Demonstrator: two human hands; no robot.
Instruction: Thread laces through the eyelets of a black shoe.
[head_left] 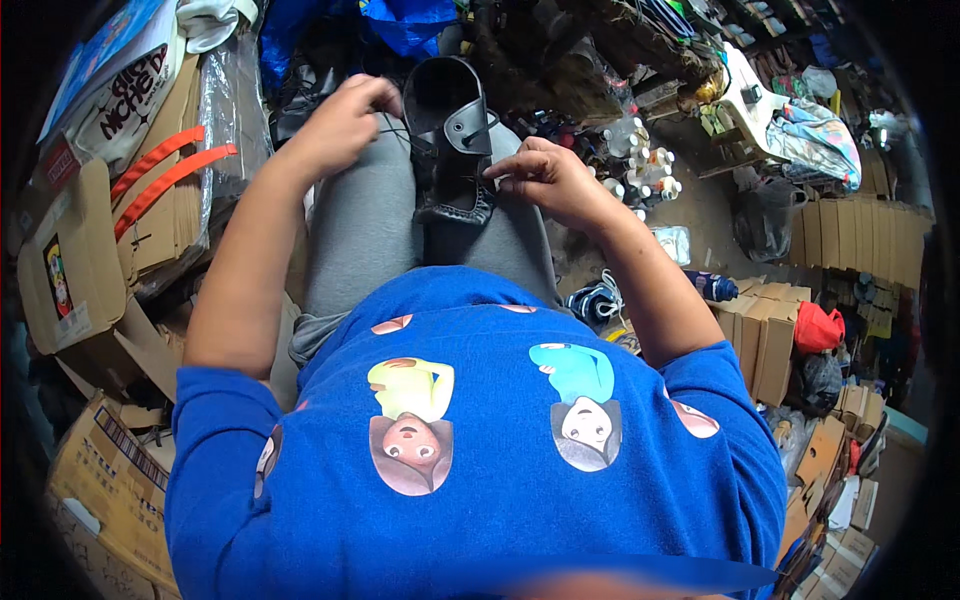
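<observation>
Soft blue shirt cloth [500, 405], printed with cartoon figures, spreads below both hands. Between them, a smooth black shoe [463, 126] rests on grey trousers [360, 220], its near end gathered in puckers, a glossy flap with a round eyelet set across it. Left of the shoe, the left hand [348, 120] curls its fingers; whether they pinch anything, I cannot tell. At its right edge, the right hand [552, 180] brings thumb and forefinger close together, their contact unclear. Left of the grip lie flat red strips [172, 190] and cardboard [75, 250]; to its right, white bottles [655, 172] crowd the floor [705, 225].
</observation>
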